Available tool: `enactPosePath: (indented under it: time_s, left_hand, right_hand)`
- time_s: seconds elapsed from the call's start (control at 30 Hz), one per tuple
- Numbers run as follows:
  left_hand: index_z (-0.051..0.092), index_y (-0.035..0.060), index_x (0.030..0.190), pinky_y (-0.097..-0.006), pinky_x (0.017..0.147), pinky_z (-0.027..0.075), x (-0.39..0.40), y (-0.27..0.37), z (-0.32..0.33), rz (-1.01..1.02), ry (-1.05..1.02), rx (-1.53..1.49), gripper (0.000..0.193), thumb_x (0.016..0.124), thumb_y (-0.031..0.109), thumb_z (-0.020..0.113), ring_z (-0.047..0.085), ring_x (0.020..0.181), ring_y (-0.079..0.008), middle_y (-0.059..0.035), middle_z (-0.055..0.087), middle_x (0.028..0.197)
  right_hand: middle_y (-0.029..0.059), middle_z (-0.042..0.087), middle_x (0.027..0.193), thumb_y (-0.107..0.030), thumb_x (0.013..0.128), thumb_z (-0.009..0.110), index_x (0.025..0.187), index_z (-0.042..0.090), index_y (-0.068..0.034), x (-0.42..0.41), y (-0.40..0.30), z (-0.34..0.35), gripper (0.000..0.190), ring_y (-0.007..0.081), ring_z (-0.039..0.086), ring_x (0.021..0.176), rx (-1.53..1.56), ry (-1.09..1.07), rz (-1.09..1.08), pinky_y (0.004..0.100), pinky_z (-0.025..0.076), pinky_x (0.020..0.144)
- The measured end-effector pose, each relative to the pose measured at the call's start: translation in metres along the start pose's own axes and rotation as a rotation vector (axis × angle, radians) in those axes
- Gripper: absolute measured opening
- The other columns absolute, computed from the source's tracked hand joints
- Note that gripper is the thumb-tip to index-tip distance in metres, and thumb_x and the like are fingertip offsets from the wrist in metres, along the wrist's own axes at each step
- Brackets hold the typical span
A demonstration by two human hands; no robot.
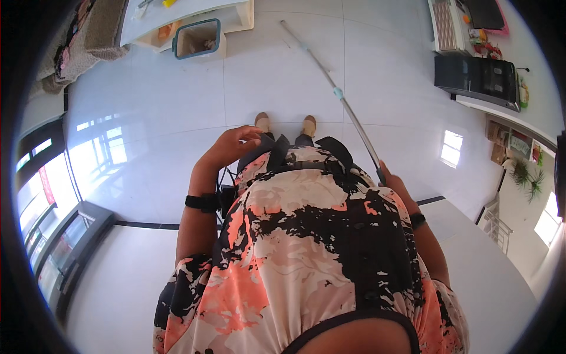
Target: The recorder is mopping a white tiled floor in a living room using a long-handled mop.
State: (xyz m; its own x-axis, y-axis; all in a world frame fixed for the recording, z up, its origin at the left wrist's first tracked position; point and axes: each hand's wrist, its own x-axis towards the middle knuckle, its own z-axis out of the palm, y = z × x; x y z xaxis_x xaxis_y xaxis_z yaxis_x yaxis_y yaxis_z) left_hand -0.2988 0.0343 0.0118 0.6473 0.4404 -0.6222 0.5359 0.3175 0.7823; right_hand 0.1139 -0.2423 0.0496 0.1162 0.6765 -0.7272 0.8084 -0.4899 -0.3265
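A long metal telescopic pole (pixel 329 78) with pale blue joints slants across the tiled floor in front of me. Its dark lower end is in my right hand (pixel 391 182), beside my right hip. What the far end carries, if anything, cannot be told. My left hand (pixel 243 140) hangs in front of my left hip, fingers loosely curled and apart, with nothing in it. Black straps (pixel 279 150) lie at my waist, close to that hand. Both my shoes (pixel 309 126) stand on the glossy pale floor (pixel 283 88).
An open bin with a green rim (pixel 175 44) stands by a white table (pixel 190 20) at the upper left. A textured sofa cover (pixel 106 33) lies farther left. On the right, a dark appliance (pixel 475 82) rests on a white counter, with potted plants (pixel 526 177) beyond. Glass doors (pixel 62 243) are at the lower left.
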Motion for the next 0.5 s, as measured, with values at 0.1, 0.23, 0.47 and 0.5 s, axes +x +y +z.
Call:
enactPosePath:
  time_s: [0.1, 0.23, 0.47, 0.5]
  left_hand:
    - [0.056, 0.0026, 0.120, -0.0330, 0.091, 0.046, 0.009, 0.009, 0.011, 0.020, 0.008, 0.004, 0.035, 0.089, 0.019, 0.059, 0.060, 0.103, -0.0217, -0.0134, 0.064, 0.110]
    - [0.056, 0.0033, 0.120, -0.0329, 0.091, 0.046, 0.011, 0.016, 0.003, 0.028, 0.008, 0.032, 0.034, 0.089, 0.018, 0.059, 0.060, 0.103, -0.0218, -0.0136, 0.064, 0.110]
    - [0.057, 0.0060, 0.120, -0.0350, 0.094, 0.044, 0.005, 0.069, -0.023, 0.152, 0.090, 0.199, 0.034, 0.089, 0.020, 0.060, 0.060, 0.102, -0.0211, -0.0100, 0.065, 0.110]
    - [0.057, 0.0063, 0.119, -0.0359, 0.095, 0.042, 0.002, 0.072, -0.028, 0.195, 0.113, 0.206, 0.035, 0.088, 0.021, 0.061, 0.059, 0.101, -0.0219, -0.0095, 0.065, 0.109]
  right_hand:
    - [0.0271, 0.059, 0.078, -0.006, 0.081, 0.057, 0.144, 0.020, -0.009, -0.029, 0.032, -0.004, 0.073, 0.0442, 0.059, 0.076, 0.141, -0.074, 0.081, 0.0472, 0.047, 0.067]
    - [0.0127, 0.064, 0.080, -0.013, 0.084, 0.060, 0.139, 0.036, -0.006, -0.040, 0.007, -0.019, 0.060, 0.0289, 0.062, 0.070, 0.351, 0.092, -0.002, 0.0404, 0.049, 0.068]
    - [0.0059, 0.055, 0.078, -0.014, 0.089, 0.054, 0.136, 0.040, -0.005, 0.004, -0.057, -0.068, 0.050, 0.0081, 0.051, 0.059, 1.099, -0.025, 0.314, 0.0230, 0.045, 0.050]
    - [0.0056, 0.053, 0.077, -0.015, 0.090, 0.053, 0.133, 0.040, -0.004, 0.013, -0.077, -0.079, 0.046, 0.0104, 0.051, 0.058, 1.243, -0.006, 0.336, 0.0244, 0.046, 0.051]
